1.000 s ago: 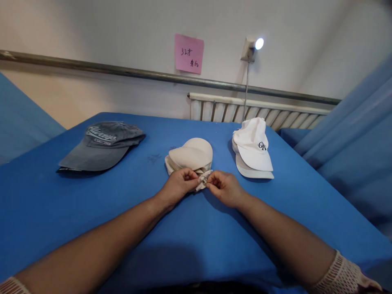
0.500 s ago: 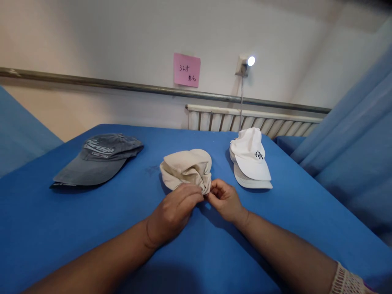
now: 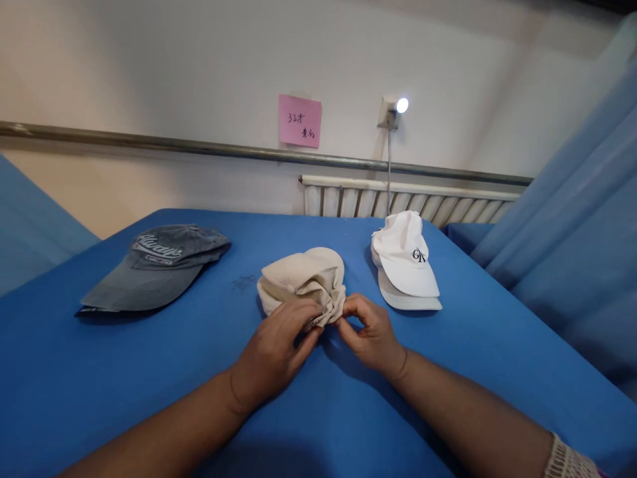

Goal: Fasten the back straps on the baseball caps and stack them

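A crumpled beige cap (image 3: 302, 273) lies in the middle of the blue-covered surface (image 3: 164, 372), its fabric bunched at the near right side. My left hand (image 3: 276, 342) grips the near edge of the cap, fingertips partly hidden in the folds. On the cap's near right edge, my right hand (image 3: 371, 332) pinches the cloth between thumb and fingers. To the left sits a grey cap (image 3: 164, 265) with white lettering on its front. White caps (image 3: 408, 259), seemingly stacked with brims one above the other, stand to the right; the top one bears a black logo.
Behind the surface runs a metal rail (image 3: 199, 146) along the wall, with a radiator (image 3: 358, 199) below it. A pink note (image 3: 300, 121) and a socket with a lit lamp (image 3: 402, 105) are on the wall. Blue curtains (image 3: 587, 232) hang at the right.
The beige cap's near edge is more gathered. My left thumb has moved apart from its fingers, which have shifted slightly left. The view has tilted slightly; the other caps stay in place.
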`<state>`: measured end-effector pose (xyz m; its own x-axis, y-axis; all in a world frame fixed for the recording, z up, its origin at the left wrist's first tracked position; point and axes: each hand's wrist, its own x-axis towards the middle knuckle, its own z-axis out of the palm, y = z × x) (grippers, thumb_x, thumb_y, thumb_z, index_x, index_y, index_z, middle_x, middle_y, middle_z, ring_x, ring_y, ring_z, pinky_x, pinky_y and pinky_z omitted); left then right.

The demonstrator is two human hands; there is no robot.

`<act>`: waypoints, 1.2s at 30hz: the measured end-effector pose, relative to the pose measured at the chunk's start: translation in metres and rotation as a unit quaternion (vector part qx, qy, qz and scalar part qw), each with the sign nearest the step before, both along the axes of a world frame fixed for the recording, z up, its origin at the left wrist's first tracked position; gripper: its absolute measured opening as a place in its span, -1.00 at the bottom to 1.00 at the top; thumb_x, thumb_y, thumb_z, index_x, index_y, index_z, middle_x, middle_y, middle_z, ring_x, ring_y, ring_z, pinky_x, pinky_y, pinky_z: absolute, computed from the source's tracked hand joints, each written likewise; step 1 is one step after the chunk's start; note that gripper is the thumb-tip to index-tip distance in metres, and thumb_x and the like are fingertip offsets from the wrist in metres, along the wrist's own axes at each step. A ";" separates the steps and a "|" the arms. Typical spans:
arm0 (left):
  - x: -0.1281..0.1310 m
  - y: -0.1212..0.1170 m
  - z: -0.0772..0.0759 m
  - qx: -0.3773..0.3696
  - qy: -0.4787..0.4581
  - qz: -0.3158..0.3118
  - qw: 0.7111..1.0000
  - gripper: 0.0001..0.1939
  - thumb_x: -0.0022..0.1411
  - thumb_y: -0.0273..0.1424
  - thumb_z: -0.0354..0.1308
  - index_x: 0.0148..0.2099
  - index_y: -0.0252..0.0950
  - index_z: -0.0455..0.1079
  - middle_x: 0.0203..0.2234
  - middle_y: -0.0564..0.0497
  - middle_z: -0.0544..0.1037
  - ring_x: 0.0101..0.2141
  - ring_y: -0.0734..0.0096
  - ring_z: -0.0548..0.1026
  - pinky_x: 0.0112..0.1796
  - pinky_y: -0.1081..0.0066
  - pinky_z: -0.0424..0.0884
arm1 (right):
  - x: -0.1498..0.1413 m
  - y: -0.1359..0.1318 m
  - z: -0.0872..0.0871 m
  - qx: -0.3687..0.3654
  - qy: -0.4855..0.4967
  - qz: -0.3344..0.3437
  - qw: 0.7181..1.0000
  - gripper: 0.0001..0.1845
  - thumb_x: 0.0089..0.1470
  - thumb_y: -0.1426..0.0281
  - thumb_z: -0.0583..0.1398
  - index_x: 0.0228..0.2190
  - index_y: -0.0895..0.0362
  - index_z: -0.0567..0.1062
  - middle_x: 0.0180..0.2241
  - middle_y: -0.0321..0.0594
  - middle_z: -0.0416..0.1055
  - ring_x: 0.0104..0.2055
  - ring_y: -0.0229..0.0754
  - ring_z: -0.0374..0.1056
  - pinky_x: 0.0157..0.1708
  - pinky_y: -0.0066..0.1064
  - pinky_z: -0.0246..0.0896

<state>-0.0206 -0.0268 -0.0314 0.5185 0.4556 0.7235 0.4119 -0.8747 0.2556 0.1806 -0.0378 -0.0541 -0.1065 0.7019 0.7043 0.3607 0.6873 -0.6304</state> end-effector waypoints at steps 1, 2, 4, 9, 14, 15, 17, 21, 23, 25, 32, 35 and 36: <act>0.000 0.001 0.000 -0.011 0.006 -0.005 1.000 -0.67 0.25 -0.56 0.17 0.05 -0.28 0.33 -0.12 -0.11 0.56 -0.07 0.26 0.53 -0.02 0.22 0.50 | 0.001 0.001 0.000 0.006 -0.011 -0.001 1.000 -0.90 0.09 0.53 0.15 -0.36 0.10 0.42 -0.41 -0.28 0.43 -0.35 -0.24 0.38 -0.33 -0.41 0.30; 0.000 0.002 0.001 -0.015 0.012 -0.009 1.000 -0.69 0.25 -0.57 0.15 0.03 -0.28 0.34 -0.14 -0.10 0.56 -0.10 0.28 0.54 -0.04 0.25 0.50 | 0.001 0.001 -0.001 0.009 -0.024 0.002 1.000 -0.90 0.09 0.53 0.15 -0.35 0.10 0.41 -0.40 -0.27 0.43 -0.35 -0.23 0.37 -0.32 -0.41 0.30; -0.002 0.003 0.002 -0.004 0.019 -0.016 1.000 -0.72 0.25 -0.60 0.12 0.00 -0.28 0.36 -0.17 -0.08 0.57 -0.13 0.32 0.55 -0.08 0.31 0.51 | 0.003 0.002 -0.002 0.008 -0.050 0.015 0.999 -0.90 0.10 0.53 0.14 -0.35 0.10 0.40 -0.38 -0.26 0.43 -0.34 -0.23 0.37 -0.31 -0.40 0.30; -0.007 0.007 0.007 0.067 0.034 -0.016 0.997 -0.75 0.24 -0.63 0.14 -0.05 -0.31 0.40 -0.20 -0.11 0.58 -0.19 0.32 0.55 -0.15 0.32 0.52 | 0.008 0.005 -0.004 -0.008 -0.082 0.013 0.997 -0.87 0.09 0.53 0.16 -0.30 0.08 0.37 -0.38 -0.27 0.36 -0.38 -0.23 0.31 -0.37 -0.40 0.29; -0.011 0.006 0.011 0.113 0.042 -0.020 0.993 -0.77 0.22 -0.64 0.17 -0.09 -0.31 0.41 -0.22 -0.12 0.59 -0.21 0.31 0.55 -0.17 0.31 0.51 | 0.012 0.004 0.001 0.050 -0.109 0.002 0.993 -0.57 0.07 0.56 0.17 -0.01 0.11 0.30 0.00 0.00 0.31 -0.20 -0.17 0.35 -0.26 -0.31 0.37; -0.012 0.006 0.011 0.109 0.039 -0.019 0.993 -0.77 0.21 -0.64 0.17 -0.10 -0.31 0.41 -0.22 -0.12 0.59 -0.20 0.31 0.55 -0.16 0.31 0.51 | 0.012 0.003 0.002 0.055 -0.133 0.022 0.989 -0.59 0.10 0.56 0.16 0.00 0.11 0.30 0.01 0.00 0.33 -0.15 -0.15 0.35 -0.22 -0.31 0.37; -0.013 0.006 0.009 0.094 0.030 -0.015 0.995 -0.76 0.19 -0.64 0.18 -0.11 -0.31 0.40 -0.21 -0.11 0.59 -0.19 0.31 0.56 -0.14 0.31 0.50 | 0.011 0.002 0.004 0.061 -0.175 0.044 0.982 -0.72 0.14 0.56 0.13 -0.09 0.10 0.35 -0.11 -0.07 0.41 -0.14 -0.14 0.37 -0.21 -0.32 0.36; -0.013 0.006 0.006 0.046 0.012 0.002 0.999 -0.78 0.18 -0.62 0.17 -0.14 -0.28 0.39 -0.24 -0.07 0.60 -0.20 0.32 0.58 -0.15 0.32 0.51 | 0.008 0.002 0.004 0.109 -0.223 -0.003 0.969 -0.87 0.13 0.54 0.10 -0.26 0.12 0.37 -0.30 -0.13 0.46 -0.27 -0.14 0.38 -0.32 -0.33 0.30; -0.012 0.006 0.006 0.029 0.002 0.005 1.000 -0.80 0.17 -0.60 0.16 -0.16 -0.27 0.38 -0.26 -0.06 0.60 -0.23 0.32 0.59 -0.17 0.33 0.52 | 0.008 0.002 0.004 0.147 -0.231 -0.025 0.961 -0.88 0.12 0.54 0.11 -0.28 0.14 0.37 -0.33 -0.13 0.47 -0.31 -0.13 0.38 -0.35 -0.33 0.25; -0.011 0.005 0.007 0.024 -0.007 0.003 1.000 -0.81 0.16 -0.59 0.16 -0.17 -0.26 0.39 -0.28 -0.05 0.60 -0.24 0.32 0.59 -0.18 0.33 0.53 | 0.007 0.001 0.004 0.182 -0.229 -0.039 0.955 -0.89 0.12 0.54 0.12 -0.28 0.15 0.38 -0.34 -0.14 0.47 -0.33 -0.14 0.38 -0.37 -0.34 0.21; -0.011 0.005 0.004 0.005 -0.007 -0.010 1.000 -0.82 0.15 -0.60 0.16 -0.22 -0.25 0.35 -0.27 -0.05 0.60 -0.25 0.34 0.59 -0.18 0.33 0.54 | 0.009 -0.001 0.012 0.225 -0.207 -0.068 0.950 -0.79 0.17 0.54 0.10 -0.15 0.14 0.42 -0.32 -0.16 0.46 -0.34 -0.19 0.35 -0.37 -0.35 0.16; -0.012 0.005 0.001 -0.003 0.006 -0.006 1.000 -0.82 0.16 -0.59 0.15 -0.19 -0.26 0.35 -0.24 -0.07 0.58 -0.22 0.31 0.58 -0.16 0.29 0.54 | 0.010 -0.003 0.016 0.227 -0.226 -0.089 0.943 -0.81 0.17 0.53 0.11 -0.24 0.09 0.48 -0.41 -0.23 0.40 -0.42 -0.23 0.25 -0.41 -0.37 0.10; -0.012 0.005 0.001 0.002 0.012 -0.004 1.000 -0.80 0.16 -0.58 0.16 -0.15 -0.27 0.36 -0.21 -0.10 0.58 -0.18 0.28 0.57 -0.14 0.26 0.54 | 0.010 -0.004 0.018 0.222 -0.235 -0.095 0.941 -0.83 0.17 0.53 0.11 -0.31 0.08 0.49 -0.43 -0.24 0.38 -0.44 -0.24 0.22 -0.42 -0.38 0.08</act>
